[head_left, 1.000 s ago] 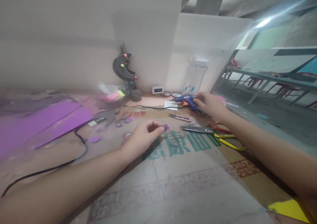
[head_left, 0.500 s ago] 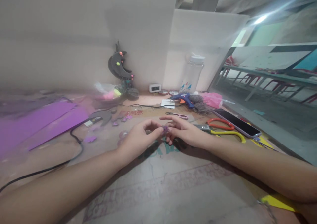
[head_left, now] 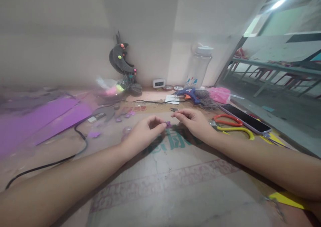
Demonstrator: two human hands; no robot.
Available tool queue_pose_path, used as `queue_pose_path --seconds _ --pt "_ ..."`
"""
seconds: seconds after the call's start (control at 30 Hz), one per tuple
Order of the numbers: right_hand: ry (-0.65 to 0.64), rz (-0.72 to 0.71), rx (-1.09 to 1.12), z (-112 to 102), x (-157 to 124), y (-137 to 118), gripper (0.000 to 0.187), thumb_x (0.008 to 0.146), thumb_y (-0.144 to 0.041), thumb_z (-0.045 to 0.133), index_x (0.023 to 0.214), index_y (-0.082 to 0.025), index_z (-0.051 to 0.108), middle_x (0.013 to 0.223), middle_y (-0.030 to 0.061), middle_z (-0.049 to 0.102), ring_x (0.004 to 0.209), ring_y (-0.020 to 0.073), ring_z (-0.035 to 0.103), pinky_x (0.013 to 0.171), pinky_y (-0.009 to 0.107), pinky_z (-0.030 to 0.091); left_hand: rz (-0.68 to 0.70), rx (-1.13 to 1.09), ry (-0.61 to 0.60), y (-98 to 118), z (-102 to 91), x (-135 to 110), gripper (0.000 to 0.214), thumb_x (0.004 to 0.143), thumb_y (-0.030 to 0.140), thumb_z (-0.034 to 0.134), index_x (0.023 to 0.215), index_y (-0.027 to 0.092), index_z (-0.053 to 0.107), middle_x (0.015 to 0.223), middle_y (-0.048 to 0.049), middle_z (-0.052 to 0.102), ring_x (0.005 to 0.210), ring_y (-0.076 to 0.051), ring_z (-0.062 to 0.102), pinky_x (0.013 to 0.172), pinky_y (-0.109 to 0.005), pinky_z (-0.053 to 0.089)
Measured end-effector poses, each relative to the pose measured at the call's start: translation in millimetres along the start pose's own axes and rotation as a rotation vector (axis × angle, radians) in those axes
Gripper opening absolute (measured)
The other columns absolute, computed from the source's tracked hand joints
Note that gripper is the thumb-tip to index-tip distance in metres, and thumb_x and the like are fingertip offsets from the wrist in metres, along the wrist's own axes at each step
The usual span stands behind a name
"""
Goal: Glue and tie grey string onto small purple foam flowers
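Thumb and fingers of my left hand (head_left: 147,130) are closed on a small purple flower piece (head_left: 168,124), which sticks out at the fingertips above the board. Apart from it, a little to the right, my right hand (head_left: 194,121) is closed in a pinch; whatever lies between its fingertips, if anything, cannot be made out. Just beyond the right fingertips show the tips of small thread snips (head_left: 173,109), the rest covered by the hand. Left of my hands lie loose purple flower cut-outs (head_left: 94,134) and small purple bits (head_left: 130,114).
Beside my right wrist are pliers with red and yellow handles (head_left: 235,129) and a phone (head_left: 247,119). Farther back stand a blue glue gun (head_left: 189,95), grey yarn (head_left: 209,103), a bottle (head_left: 199,68), a small clock (head_left: 158,83) and a dark crescent ornament (head_left: 119,61). A black cable (head_left: 45,166) crosses the left side.
My right hand has parted from the purple flower piece and moved right and up towards the snips, its fingers drawn together. My left hand keeps the piece. The whole view has shifted slightly.
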State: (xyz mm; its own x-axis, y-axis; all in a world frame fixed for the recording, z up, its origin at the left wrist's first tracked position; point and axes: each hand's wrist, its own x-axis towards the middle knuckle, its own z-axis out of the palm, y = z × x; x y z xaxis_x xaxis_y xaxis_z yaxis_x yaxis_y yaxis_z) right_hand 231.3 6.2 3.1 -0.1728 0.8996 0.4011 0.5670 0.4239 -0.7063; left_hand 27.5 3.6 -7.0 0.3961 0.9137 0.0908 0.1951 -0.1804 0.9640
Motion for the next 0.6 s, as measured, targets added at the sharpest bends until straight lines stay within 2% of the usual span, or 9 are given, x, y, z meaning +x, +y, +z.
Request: queue_pose_path --seconds 0.17,0.3,0.4,0.47,0.53,0.6 --pt "-0.042 -0.165 -0.099 -5.2 -5.1 -2.7 0.031 0.095 -0.027 0.045 0.108 -0.019 0.072 0.077 0.002 0.069 0.065 0.0132 0.058 0.06 0.025 0.042 0.009 0.003 0.023 -1.4 -0.6 1.9 0.023 0.084 0.041 0.062 0.084 0.018 0.06 0.081 -0.005 0.071 0.075 -0.015 0.064 0.071 -0.028 0.047" --pt "-0.092 -0.178 -0.019 -4.6 -9.0 -3.7 0.035 0.096 -0.024 0.044 0.128 -0.022 0.056 0.095 0.0024 0.074 0.054 0.0096 0.053 0.057 0.025 0.043 0.01 0.024 0.03 -1.3 -1.0 2.1 0.024 0.084 0.042 0.062 0.084 0.018 0.061 0.081 -0.0045 0.07 0.073 -0.015 0.062 0.069 -0.028 0.046" --pt "-0.098 -0.08 0.144 -2.0 -10.2 -3.2 0.023 0.096 -0.03 0.046 0.116 -0.02 0.052 0.093 0.0032 0.074 0.043 0.0077 0.047 0.048 0.024 0.041 0.015 0.024 0.029 0.0 -0.7 1.7 0.023 0.083 0.04 0.062 0.083 0.018 0.062 0.08 -0.0043 0.069 0.073 -0.015 0.061 0.068 -0.028 0.046" --pt "-0.1 -0.051 0.185 -1.0 -10.3 -3.1 0.013 0.095 -0.03 0.049 0.1 -0.02 0.054 0.085 0.0024 0.072 0.044 0.0082 0.05 0.047 0.024 0.042 0.021 0.028 0.041 0.4 -0.6 1.5 0.021 0.083 0.039 0.062 0.082 0.018 0.061 0.079 -0.0038 0.068 0.072 -0.015 0.061 0.068 -0.028 0.046" --pt "-0.077 -0.113 0.098 -1.4 -10.0 -3.6 0.009 0.092 -0.025 0.052 0.09 -0.019 0.058 0.079 0.0016 0.07 0.052 0.0104 0.057 0.052 0.024 0.045 0.023 0.034 0.051 0.2 -0.7 1.4 0.02 0.083 0.038 0.063 0.081 0.018 0.061 0.079 -0.0032 0.068 0.072 -0.015 0.062 0.068 -0.028 0.046" --pt "-0.043 -0.237 -0.042 -2.8 -9.9 -4.6 0.009 0.09 -0.021 0.055 0.088 -0.018 0.063 0.078 0.0021 0.07 0.062 0.0124 0.06 0.058 0.025 0.045 0.018 0.035 0.044 -0.2 -1.0 1.3 0.02 0.083 0.039 0.062 0.082 0.019 0.061 0.079 -0.003 0.069 0.072 -0.015 0.062 0.067 -0.027 0.046"
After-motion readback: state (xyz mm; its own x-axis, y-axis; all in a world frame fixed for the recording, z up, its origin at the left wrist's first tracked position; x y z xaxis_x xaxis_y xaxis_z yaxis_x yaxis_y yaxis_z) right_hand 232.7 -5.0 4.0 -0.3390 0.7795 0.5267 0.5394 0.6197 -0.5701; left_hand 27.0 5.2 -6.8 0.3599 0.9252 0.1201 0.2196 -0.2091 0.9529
